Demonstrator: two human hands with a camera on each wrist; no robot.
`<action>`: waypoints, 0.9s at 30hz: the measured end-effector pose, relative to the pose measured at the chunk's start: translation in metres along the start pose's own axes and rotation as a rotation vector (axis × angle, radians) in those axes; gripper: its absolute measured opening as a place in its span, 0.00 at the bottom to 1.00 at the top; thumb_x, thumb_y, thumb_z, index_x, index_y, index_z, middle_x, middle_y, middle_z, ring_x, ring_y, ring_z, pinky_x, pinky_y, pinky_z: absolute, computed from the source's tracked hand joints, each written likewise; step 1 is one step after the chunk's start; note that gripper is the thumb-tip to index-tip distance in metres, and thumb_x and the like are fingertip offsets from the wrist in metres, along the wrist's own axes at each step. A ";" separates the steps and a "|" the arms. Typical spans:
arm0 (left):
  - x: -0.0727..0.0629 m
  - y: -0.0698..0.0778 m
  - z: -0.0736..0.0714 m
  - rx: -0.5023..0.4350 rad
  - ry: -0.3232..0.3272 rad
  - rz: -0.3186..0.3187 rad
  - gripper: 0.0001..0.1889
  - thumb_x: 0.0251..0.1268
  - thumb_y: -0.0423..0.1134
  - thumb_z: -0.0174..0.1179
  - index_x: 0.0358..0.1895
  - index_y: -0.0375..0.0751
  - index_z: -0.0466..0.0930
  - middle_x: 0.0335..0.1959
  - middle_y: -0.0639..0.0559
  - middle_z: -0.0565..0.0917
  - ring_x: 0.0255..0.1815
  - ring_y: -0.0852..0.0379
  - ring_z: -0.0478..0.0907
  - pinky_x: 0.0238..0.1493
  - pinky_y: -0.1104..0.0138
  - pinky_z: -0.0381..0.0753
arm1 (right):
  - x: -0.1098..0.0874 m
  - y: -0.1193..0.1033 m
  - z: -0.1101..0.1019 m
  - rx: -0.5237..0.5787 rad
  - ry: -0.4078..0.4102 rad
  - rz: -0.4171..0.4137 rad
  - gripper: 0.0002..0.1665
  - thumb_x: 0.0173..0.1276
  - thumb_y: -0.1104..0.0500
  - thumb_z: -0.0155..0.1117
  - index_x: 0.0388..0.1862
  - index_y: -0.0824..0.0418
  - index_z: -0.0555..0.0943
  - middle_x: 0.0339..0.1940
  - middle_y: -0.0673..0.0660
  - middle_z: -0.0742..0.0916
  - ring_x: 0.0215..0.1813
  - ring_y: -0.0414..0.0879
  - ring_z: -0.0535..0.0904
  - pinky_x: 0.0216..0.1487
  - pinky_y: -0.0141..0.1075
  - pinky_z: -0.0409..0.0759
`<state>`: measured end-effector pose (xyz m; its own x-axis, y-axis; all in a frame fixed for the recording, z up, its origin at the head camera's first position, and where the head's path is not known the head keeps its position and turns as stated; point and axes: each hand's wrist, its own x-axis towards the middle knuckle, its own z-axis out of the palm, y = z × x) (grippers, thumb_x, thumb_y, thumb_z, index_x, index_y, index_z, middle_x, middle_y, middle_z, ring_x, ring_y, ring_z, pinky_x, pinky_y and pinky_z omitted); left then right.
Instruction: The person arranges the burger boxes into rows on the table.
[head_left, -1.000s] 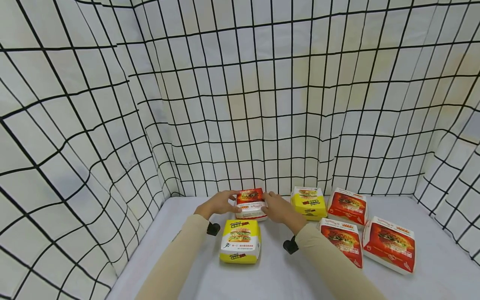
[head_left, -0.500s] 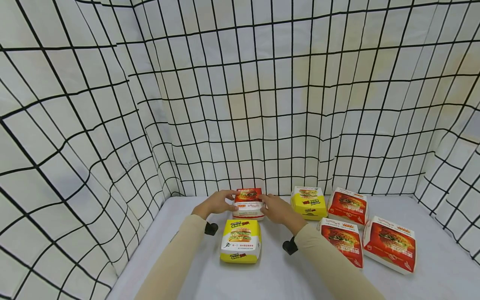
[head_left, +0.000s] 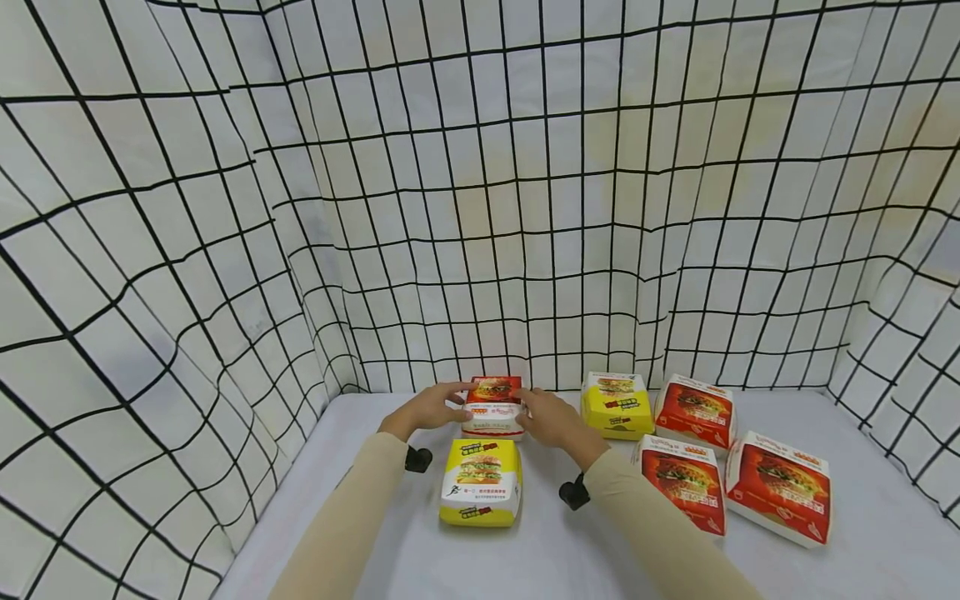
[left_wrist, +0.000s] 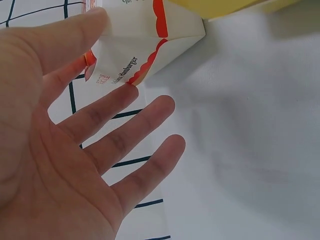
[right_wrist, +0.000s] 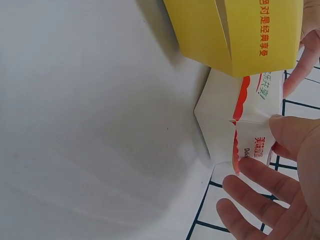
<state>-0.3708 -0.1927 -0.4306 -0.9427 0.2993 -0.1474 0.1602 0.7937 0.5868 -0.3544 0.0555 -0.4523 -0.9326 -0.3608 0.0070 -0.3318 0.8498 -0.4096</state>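
Note:
A red and white hamburger box (head_left: pixel 493 408) stands at the back of the white table, between my two hands. On its left side my left hand (head_left: pixel 431 407) touches it with thumb and fingertips; the left wrist view shows the fingers (left_wrist: pixel 115 140) fairly straight and spread. From the right, my right hand (head_left: pixel 551 417) has its thumb (right_wrist: pixel 285 127) at the box's near corner and fingers along its side. Part of the right index finger is hidden behind the box. Just in front sits a yellow and white hamburger box (head_left: pixel 481 483), upright.
Another yellow box (head_left: pixel 618 406) stands at the back right, beside a red box (head_left: pixel 696 412). Two more red boxes (head_left: pixel 682 483) (head_left: pixel 780 489) lie nearer, past my right forearm. Black netting (head_left: pixel 480 250) over white cloth walls in the table's back and sides.
The red and white box has shifted slightly left and turned a little straighter, both hands moving along with it. The other boxes have stayed in place.

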 end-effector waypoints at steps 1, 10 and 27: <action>0.000 -0.001 0.000 0.000 -0.001 0.002 0.32 0.70 0.46 0.66 0.76 0.58 0.68 0.67 0.39 0.79 0.68 0.39 0.75 0.63 0.42 0.77 | 0.000 0.000 0.001 0.001 0.002 0.000 0.31 0.78 0.49 0.60 0.76 0.52 0.69 0.70 0.60 0.79 0.67 0.55 0.78 0.65 0.53 0.78; 0.003 -0.007 0.000 -0.006 -0.009 0.003 0.34 0.71 0.47 0.66 0.77 0.60 0.66 0.67 0.40 0.79 0.68 0.39 0.75 0.66 0.41 0.74 | 0.000 -0.003 0.001 -0.001 0.002 -0.002 0.30 0.77 0.49 0.61 0.75 0.53 0.70 0.67 0.60 0.80 0.63 0.54 0.79 0.62 0.52 0.80; -0.001 -0.001 0.000 0.029 -0.003 -0.005 0.33 0.73 0.45 0.63 0.78 0.57 0.64 0.68 0.37 0.77 0.71 0.36 0.72 0.67 0.40 0.73 | 0.005 -0.004 0.001 -0.016 -0.013 0.024 0.32 0.76 0.48 0.62 0.76 0.50 0.70 0.74 0.62 0.76 0.70 0.57 0.77 0.66 0.56 0.77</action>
<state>-0.3697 -0.1941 -0.4310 -0.9426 0.2969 -0.1531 0.1638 0.8103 0.5627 -0.3579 0.0498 -0.4514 -0.9383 -0.3454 -0.0144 -0.3120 0.8640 -0.3952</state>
